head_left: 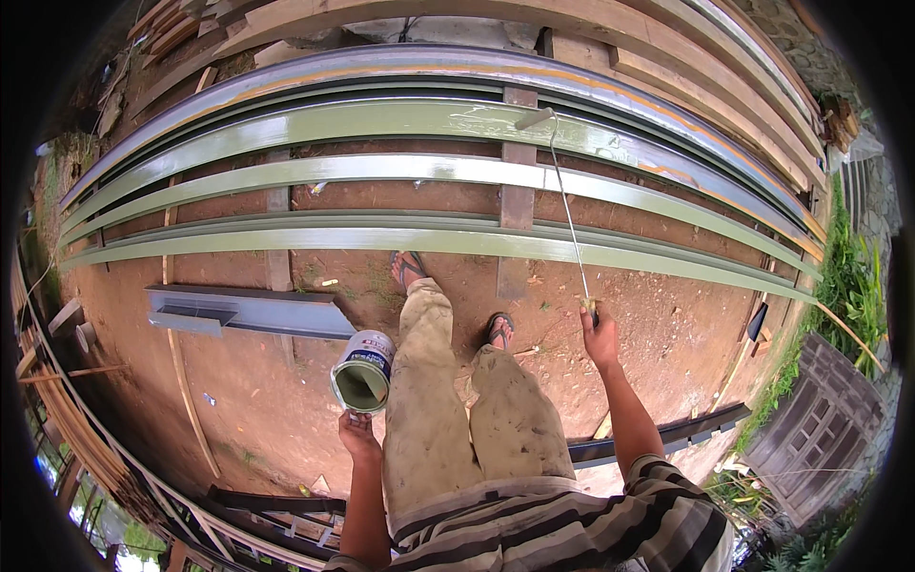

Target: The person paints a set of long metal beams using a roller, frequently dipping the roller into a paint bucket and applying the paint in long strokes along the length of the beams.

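My right hand (600, 338) is closed round the handle of a long-rod paint roller (535, 119). The roller's head rests on the green-coated face of a long metal beam (381, 118), where the coat looks patchy and bare grey shows farther right. Down by my left leg, my left hand (358, 436) grips a paint can (377, 346) near its rim. The can is tilted with its mouth toward me, and green paint coats its inside. Nearer to me than the beam under the roller, another glossy green metal beam (400, 170) and a further green beam (381, 240) run parallel.
Behind the green beams lie a grey metal beam with an orange streak (400, 69) and stacked timber (572, 21). Wooden crosspieces (518, 191) support the beams. A short grey steel section (257, 310) lies left on the dirt; a dark metal length (667, 437) lies right, near a wooden panel (820, 419).
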Motion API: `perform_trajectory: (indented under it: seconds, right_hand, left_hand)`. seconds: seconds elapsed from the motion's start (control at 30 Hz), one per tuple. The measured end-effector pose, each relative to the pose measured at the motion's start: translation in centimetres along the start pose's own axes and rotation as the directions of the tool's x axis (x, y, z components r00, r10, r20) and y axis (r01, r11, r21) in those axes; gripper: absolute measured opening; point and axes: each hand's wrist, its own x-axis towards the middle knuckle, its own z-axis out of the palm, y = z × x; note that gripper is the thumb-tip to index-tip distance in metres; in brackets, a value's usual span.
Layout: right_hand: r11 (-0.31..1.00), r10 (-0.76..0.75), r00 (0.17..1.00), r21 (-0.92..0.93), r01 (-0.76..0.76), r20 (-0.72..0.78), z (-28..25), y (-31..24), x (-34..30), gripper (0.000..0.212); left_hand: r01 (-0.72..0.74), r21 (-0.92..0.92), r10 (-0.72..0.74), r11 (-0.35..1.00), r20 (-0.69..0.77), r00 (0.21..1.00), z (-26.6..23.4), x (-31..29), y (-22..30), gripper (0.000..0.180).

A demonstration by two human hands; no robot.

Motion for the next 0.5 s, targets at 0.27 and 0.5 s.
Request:
perform_trajectory:
  seconds: [0.27, 0.5]
  right_hand:
    - [0.974, 0.117, 0.965, -0.162, -0.157, -0.233, -3.0, 14.7, 3.0, 0.036]
    - [0.960, -0.093, 0.956, -0.280, 0.012, -0.278, -3.6, 19.0, 7.4, 0.036]
  left_hand:
    - [-0.268, 0.134, 0.252, 0.954, 0.128, 0.959, 2.5, -0.6, -7.3, 0.023]
    - [-0.287, 0.173, 0.250, 0.942, 0.207, 0.946, 6.8, 0.5, -12.5, 0.018]
